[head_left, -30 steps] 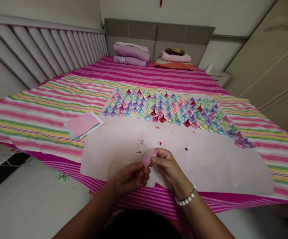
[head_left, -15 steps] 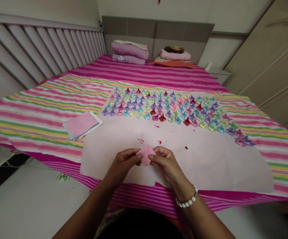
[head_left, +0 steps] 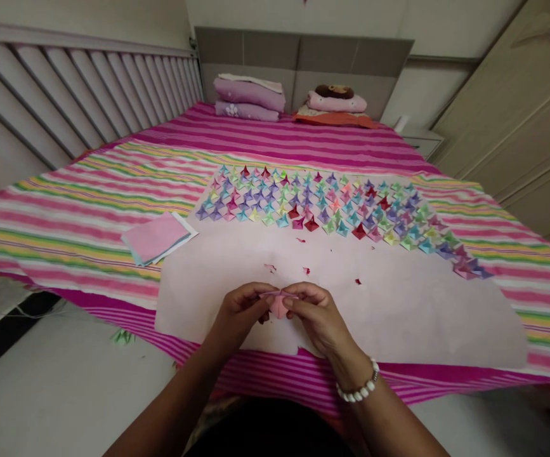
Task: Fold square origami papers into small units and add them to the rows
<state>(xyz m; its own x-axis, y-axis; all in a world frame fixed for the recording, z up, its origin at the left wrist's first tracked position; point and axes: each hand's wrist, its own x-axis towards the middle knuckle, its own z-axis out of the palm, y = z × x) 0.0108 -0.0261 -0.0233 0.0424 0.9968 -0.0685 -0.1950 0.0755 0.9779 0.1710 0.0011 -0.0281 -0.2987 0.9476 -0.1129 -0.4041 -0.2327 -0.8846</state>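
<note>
Your L hand (head_left: 240, 312) and R hand (head_left: 318, 314) are both closed on the same thing: the pink folded paper (head_left: 279, 308), held up in front of you, approx. centred, over the near edge of the pale sheet (head_left: 389, 311). L thumb presses its near face at the left, w/ the index finger along the upper left edge; R thumb & index do the same on the right. So each pinch is tight, no gap but the paper's thickness. Your other fingers curl in below, partly hidden; can't tell if they touch the paper too. Top edge of the paper sits approx. level, a pointed part hanging btwn your thumbs. Your R wrist has a white bead bracelet (head_left: 360, 392)

Beyond your hands, a few red scraps (head_left: 306, 271) lie on the sheet, well apart from your fingertips. Further back, rows of multicol. folded paper shapes (head_left: 323, 216) cover its far part. To your left, a stack of paper squares (head_left: 155, 238), pink on top, lies on the striped cloth (head_left: 79, 219), its RH corner just beside the sheet's edge
</note>
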